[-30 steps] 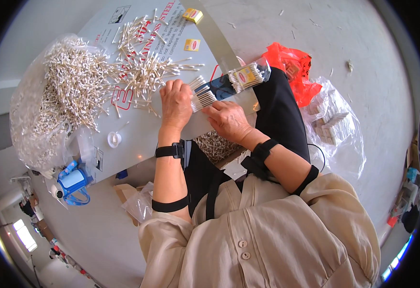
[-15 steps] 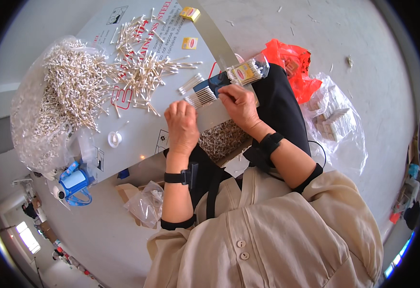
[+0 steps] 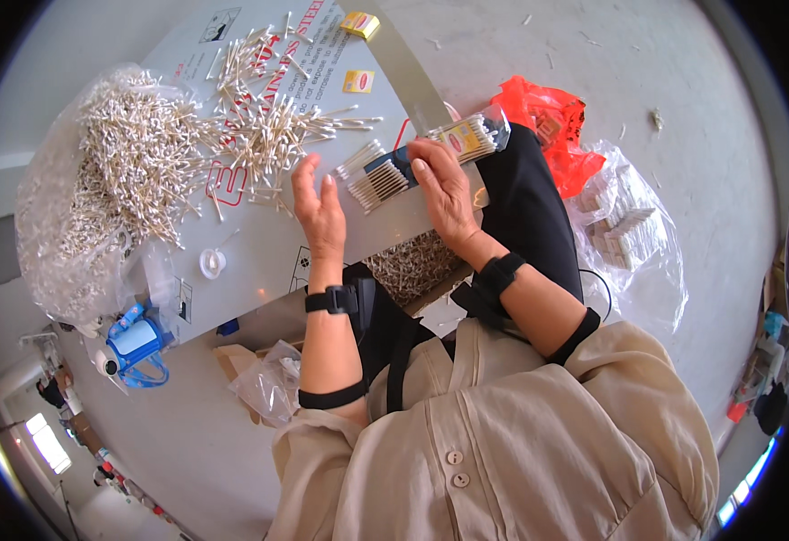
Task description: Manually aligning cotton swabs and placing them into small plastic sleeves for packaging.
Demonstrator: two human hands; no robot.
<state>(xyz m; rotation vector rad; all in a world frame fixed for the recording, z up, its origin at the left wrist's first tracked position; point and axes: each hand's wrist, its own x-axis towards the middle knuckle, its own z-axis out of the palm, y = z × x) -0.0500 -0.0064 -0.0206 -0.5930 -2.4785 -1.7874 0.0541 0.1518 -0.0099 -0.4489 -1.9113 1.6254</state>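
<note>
A row of cotton swabs (image 3: 379, 184) lies side by side on a dark blue strip (image 3: 401, 159) near the table's right edge. Just left of it, my left hand (image 3: 321, 216) is raised with thumb and fingers apart, holding nothing. My right hand (image 3: 449, 197) rests over the strip's right end, its fingers stretched out and their tips partly hidden. Beyond that hand sits a clear pack of cotton swabs (image 3: 468, 137) with a yellow label. A few more swabs (image 3: 357, 160) lie together above the row.
Loose cotton swabs (image 3: 273, 135) are heaped mid-table beside a big clear bag of swabs (image 3: 133, 153). Two small yellow boxes (image 3: 358, 81) lie farther back. A white round tub (image 3: 212, 263) and blue bottle (image 3: 137, 343) are left. Right are a red bag (image 3: 543, 126) and packed clear bag (image 3: 629, 225).
My left hand has drawn back left from the row of swabs and opened. My right hand has shifted slightly and its fingers have straightened over the strip.
</note>
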